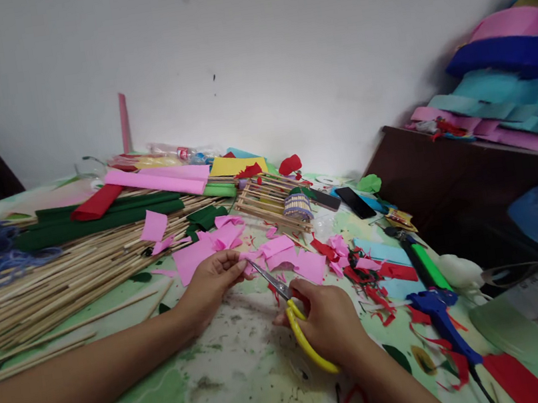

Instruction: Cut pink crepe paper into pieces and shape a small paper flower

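Observation:
My right hand [327, 317] is closed round the yellow handles of a pair of scissors [305, 337], whose metal blades point up and to the left. The blade tips are at the fingertips of my left hand [218, 282]. Thumb and forefinger of that hand are pinched on a small piece of pink paper [248, 266], partly hidden by the fingers. Just beyond both hands lie several cut pink paper pieces [311, 265], and a larger pink sheet [189, 259] is partly behind my left hand.
Long thin sticks [83, 276] cover the left side. A small stick frame [269, 205] stands at the back, with a phone [355, 202] to its right. On the right lie a blue glue gun [441, 320], red scraps [379, 296] and a pale green container [533, 310].

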The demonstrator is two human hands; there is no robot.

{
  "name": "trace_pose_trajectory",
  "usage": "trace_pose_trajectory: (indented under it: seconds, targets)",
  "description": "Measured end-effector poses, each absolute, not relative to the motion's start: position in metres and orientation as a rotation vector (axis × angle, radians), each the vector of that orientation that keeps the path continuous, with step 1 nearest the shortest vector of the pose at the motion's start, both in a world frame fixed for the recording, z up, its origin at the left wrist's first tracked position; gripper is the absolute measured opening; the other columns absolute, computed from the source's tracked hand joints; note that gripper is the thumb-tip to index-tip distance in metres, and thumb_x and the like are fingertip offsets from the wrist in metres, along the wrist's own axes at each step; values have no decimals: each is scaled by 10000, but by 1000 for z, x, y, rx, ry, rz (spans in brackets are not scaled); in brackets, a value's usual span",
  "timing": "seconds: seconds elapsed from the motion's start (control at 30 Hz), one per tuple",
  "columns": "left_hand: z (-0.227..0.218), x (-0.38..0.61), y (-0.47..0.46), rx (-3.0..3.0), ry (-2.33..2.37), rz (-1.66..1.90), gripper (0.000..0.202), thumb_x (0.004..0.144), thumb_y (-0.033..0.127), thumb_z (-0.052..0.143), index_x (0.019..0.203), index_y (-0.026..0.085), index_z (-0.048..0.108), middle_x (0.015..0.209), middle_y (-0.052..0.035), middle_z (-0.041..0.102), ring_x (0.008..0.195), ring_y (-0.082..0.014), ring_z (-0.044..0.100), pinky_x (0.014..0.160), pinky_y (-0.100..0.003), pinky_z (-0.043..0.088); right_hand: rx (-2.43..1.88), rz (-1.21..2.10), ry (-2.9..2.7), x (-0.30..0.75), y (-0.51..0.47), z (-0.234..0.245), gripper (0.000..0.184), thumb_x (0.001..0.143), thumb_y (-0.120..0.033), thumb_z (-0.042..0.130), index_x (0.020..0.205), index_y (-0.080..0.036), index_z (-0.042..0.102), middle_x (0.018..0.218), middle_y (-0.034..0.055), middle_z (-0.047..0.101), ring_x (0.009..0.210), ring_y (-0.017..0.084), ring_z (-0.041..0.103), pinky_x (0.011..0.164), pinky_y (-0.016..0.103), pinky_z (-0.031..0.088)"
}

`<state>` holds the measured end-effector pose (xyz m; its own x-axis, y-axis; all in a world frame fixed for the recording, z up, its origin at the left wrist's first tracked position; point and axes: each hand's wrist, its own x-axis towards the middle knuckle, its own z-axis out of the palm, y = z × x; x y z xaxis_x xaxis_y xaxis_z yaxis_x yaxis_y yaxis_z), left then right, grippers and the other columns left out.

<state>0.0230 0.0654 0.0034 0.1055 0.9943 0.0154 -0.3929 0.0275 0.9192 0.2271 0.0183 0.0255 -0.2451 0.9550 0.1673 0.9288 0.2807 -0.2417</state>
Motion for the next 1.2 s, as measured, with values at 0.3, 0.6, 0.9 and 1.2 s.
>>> trace_pose_trajectory:
  seconds: [0.3,0.6,0.9,1.2]
  targets:
    - [2,22,66,912,853,1281,167,675,251,744,769,147,652,657,18,615,593,-73,569,635,-182,471,-1741,129,-2302,227,19,25,355,739,-585,583,787,-232,580,599,-25,597,534,118,480,511,249,142]
    - [6,24,64,929,872,1239,165,659,249,747,748,144,656,672,12,619,585,-83,576,613,-198,458,-1731,144,-2303,228,19,25,320,760,-559,563,790,-241,583,617,-25,605,541,121,493,509,246,150]
    - [4,23,65,916,863,1254,179,652,249,756,750,145,648,665,19,606,571,-79,569,608,-195,464,-1707,111,-2297,226,18,26,303,773,-545,546,757,-242,563,580,-28,590,534,122,499,509,247,144]
    - [6,23,63,958,873,1216,191,636,248,760,737,138,640,629,11,599,555,-92,559,565,-197,442,-1700,119,-2312,227,20,25,295,775,-530,548,769,-235,564,581,-24,590,515,117,469,507,253,130]
